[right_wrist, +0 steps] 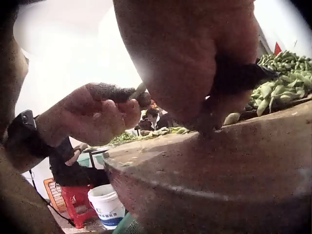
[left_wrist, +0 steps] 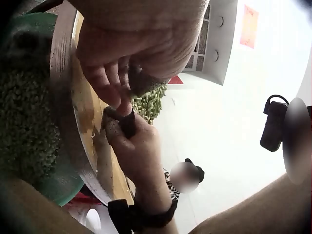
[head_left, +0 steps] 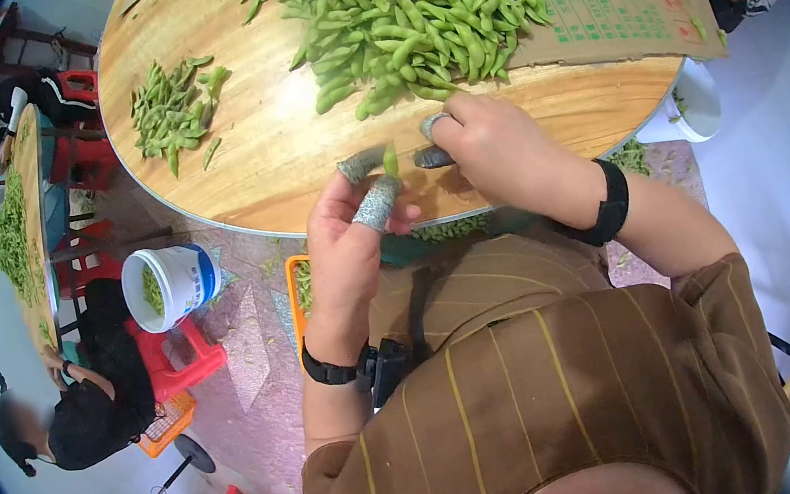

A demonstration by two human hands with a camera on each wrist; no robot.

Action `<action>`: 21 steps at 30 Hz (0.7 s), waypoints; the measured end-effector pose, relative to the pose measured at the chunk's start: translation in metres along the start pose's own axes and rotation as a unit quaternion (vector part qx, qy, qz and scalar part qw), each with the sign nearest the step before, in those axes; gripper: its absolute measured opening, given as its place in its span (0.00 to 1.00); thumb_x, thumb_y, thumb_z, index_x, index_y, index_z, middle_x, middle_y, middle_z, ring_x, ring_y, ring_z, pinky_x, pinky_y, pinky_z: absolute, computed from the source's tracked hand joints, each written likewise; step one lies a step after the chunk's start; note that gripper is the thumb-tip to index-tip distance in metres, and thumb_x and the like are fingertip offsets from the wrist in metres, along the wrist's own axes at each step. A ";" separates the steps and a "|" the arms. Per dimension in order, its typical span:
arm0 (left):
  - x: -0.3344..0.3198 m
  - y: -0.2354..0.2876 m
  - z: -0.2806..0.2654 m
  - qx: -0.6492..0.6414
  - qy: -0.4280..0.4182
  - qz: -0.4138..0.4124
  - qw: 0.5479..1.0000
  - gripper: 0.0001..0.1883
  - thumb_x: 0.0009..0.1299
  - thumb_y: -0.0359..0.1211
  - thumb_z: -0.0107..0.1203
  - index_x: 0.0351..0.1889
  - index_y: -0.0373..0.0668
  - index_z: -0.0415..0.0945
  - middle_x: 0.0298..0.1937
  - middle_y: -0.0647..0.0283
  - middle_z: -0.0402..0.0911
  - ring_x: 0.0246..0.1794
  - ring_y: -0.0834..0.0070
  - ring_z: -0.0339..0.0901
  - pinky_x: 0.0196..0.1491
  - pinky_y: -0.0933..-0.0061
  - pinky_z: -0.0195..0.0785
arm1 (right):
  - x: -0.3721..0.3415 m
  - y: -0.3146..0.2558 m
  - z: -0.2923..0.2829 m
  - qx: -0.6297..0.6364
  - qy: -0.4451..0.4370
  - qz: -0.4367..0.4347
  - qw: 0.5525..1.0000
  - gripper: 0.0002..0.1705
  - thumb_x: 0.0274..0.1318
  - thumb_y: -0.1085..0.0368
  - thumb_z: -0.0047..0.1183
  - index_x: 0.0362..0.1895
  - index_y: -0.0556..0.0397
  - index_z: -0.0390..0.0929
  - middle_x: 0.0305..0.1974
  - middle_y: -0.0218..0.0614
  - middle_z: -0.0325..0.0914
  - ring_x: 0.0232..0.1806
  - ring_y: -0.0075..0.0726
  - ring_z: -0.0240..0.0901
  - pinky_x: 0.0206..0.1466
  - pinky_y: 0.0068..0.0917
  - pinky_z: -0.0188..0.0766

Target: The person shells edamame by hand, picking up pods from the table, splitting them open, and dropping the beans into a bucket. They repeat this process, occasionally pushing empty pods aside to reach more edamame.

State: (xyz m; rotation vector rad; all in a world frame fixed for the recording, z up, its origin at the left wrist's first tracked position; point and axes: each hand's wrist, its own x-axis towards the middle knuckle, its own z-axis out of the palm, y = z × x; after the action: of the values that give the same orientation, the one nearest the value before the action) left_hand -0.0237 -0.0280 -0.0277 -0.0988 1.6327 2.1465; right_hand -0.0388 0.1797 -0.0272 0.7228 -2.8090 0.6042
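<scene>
My left hand [head_left: 345, 239] pinches a green edamame pod [head_left: 390, 160] upright between thumb and index finger, both wrapped in grey tape. The same pod [right_wrist: 140, 89] shows as a small tip in the right wrist view. To its right, my right hand [head_left: 514, 147] is low over the table at the front edge of the big edamame pile [head_left: 425, 25]. Its taped thumb and index finger point left, with a gap between them. One pod [head_left: 432, 92] of the pile reaches the knuckles; the other fingers are hidden underneath, so I cannot tell whether they hold it.
The round wooden table [head_left: 272, 163] bears a smaller heap of pods [head_left: 169, 112] at left and flattened cardboard [head_left: 604, 5] at right. White buckets [head_left: 173, 286] stand on the floor beside it. At left, a person in black [head_left: 100, 410] sits at another table.
</scene>
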 end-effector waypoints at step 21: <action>0.005 -0.002 0.036 -0.152 -0.063 -0.075 0.983 0.08 0.69 0.32 0.54 0.44 0.41 0.76 0.40 0.62 0.82 0.37 0.75 0.80 0.41 0.72 0.73 | -0.039 -0.016 -0.017 0.176 0.084 0.024 0.981 0.18 0.44 0.72 0.60 0.43 0.54 0.76 0.32 0.42 0.75 0.33 0.46 0.74 0.35 0.33 0.71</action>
State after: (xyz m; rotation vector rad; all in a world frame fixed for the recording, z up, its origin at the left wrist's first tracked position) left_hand -0.0196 0.0077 -0.0203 -0.1694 1.1796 2.2190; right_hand 0.0040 0.1905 -0.0168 0.6268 -2.5976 1.1330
